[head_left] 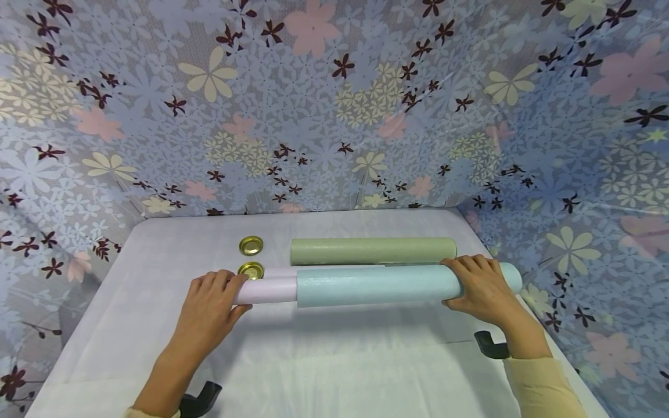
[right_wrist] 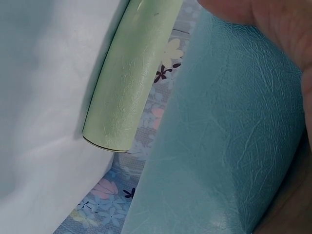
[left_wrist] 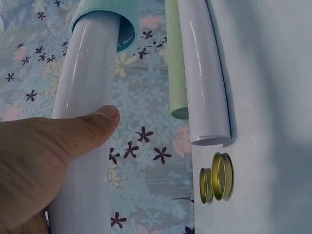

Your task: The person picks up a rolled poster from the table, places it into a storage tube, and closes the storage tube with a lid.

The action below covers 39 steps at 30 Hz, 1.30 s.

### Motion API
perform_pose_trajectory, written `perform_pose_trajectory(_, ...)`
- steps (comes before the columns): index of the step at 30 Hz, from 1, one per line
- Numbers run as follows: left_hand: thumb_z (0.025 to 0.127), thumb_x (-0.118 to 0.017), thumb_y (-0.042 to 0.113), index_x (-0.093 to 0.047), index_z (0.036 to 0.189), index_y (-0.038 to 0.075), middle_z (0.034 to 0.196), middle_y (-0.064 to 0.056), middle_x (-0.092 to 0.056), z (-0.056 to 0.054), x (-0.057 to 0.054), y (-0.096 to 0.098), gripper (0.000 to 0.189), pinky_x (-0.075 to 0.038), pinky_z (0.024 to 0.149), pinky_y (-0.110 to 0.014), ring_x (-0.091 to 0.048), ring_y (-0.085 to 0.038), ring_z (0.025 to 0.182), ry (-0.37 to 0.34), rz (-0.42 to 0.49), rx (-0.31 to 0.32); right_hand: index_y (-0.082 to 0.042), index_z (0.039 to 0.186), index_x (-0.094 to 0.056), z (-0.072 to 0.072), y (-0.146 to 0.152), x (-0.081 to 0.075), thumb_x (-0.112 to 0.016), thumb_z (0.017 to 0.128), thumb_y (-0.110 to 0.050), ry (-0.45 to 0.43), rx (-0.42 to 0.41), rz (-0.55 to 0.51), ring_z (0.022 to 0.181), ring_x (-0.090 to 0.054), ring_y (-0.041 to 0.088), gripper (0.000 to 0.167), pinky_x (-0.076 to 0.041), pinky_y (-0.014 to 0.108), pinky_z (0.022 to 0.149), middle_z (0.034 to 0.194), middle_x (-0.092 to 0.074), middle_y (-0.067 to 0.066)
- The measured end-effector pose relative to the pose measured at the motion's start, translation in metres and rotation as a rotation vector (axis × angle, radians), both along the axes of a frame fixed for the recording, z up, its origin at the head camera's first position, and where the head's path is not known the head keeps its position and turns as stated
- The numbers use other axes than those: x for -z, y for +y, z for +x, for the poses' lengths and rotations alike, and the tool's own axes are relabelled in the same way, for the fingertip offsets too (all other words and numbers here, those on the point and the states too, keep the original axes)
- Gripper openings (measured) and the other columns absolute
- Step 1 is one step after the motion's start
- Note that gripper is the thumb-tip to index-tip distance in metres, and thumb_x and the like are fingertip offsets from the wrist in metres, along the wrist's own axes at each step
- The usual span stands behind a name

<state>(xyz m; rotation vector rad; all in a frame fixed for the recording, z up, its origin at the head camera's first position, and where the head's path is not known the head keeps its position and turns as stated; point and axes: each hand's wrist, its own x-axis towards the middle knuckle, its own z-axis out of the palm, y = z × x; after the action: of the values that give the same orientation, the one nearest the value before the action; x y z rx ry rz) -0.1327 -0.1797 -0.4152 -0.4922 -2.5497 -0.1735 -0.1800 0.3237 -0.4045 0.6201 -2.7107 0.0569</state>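
My left hand (head_left: 209,310) grips a glossy white tube (head_left: 272,289) near its left end, with the thumb laid across it in the left wrist view. The tube's other end sits inside the open mouth of a wider light blue tube (head_left: 376,285). Around the blue tube, close to its right end, my right hand (head_left: 481,290) is wrapped. Both tubes are held level above the table, nearly in line. How far the white tube (left_wrist: 83,73) reaches inside the blue one (left_wrist: 109,6) is hidden.
On the white-covered table (head_left: 157,244) behind lie a light green tube (head_left: 373,251) and a second white tube (left_wrist: 207,78), mostly hidden in the head view. Two round gold caps, one farther back (head_left: 251,245) and one nearer (head_left: 251,269), lie left of them. Flowered cloth (head_left: 313,116) hangs behind.
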Motion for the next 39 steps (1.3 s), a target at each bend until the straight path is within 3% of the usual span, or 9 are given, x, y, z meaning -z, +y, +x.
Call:
perform_pose_trajectory(26, 0.064, -0.086, 0.032, -0.056, 0.116, 0.014, 0.102, -0.009, -0.06, -0.004, 0.001, 0.025, 0.063, -0.044, 0.085, -0.046, -0.056, -0.03, 0.098, -0.052, -0.024, -0.006, -0.016, 0.121, -0.056, 0.0, -0.005, 0.002, -0.088, 0.053, -0.038, 0.022, -0.019, -0.008, 0.104, -0.051, 0.037, 0.078, -0.035, 0.055, 0.087, 0.111, -0.062, 0.011)
perform_pose_trajectory(39, 0.063, -0.086, 0.034, -0.057, 0.114, 0.015, 0.103, -0.007, -0.061, -0.005, 0.001, 0.036, 0.061, -0.044, 0.083, -0.043, -0.057, -0.029, 0.1, -0.03, -0.026, 0.015, -0.017, 0.121, -0.055, -0.001, -0.011, 0.001, -0.087, 0.054, -0.039, 0.019, -0.014, -0.007, 0.105, -0.051, 0.037, 0.077, -0.035, 0.056, 0.088, 0.112, -0.062, 0.011)
